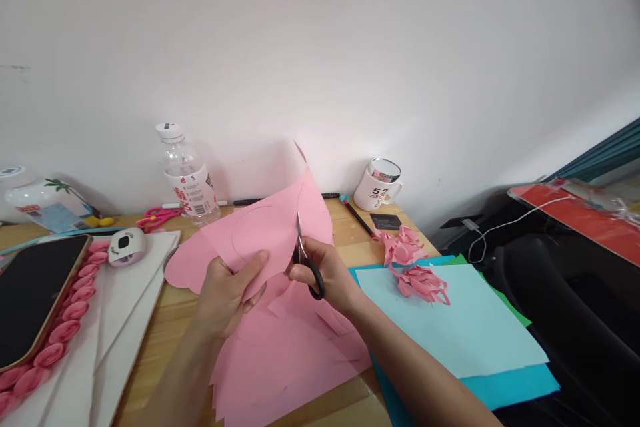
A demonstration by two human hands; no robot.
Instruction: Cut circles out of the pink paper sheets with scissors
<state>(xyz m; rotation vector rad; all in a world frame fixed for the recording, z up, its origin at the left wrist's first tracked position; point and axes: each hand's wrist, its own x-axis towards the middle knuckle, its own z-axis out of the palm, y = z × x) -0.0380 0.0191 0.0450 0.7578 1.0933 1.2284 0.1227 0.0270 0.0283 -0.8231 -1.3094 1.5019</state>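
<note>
My left hand grips a sheet of pink paper and holds it raised above the wooden desk, thumb on top. A faint drawn circle shows on the sheet. My right hand is closed on black-handled scissors, whose blades point up into the paper's edge. More pink sheets lie flat on the desk under both hands.
Pink paper scraps lie on light blue and teal sheets at right. A water bottle, a mug, pens and pink scissors stand along the wall. At left a phone rests among pink paper roses on white board.
</note>
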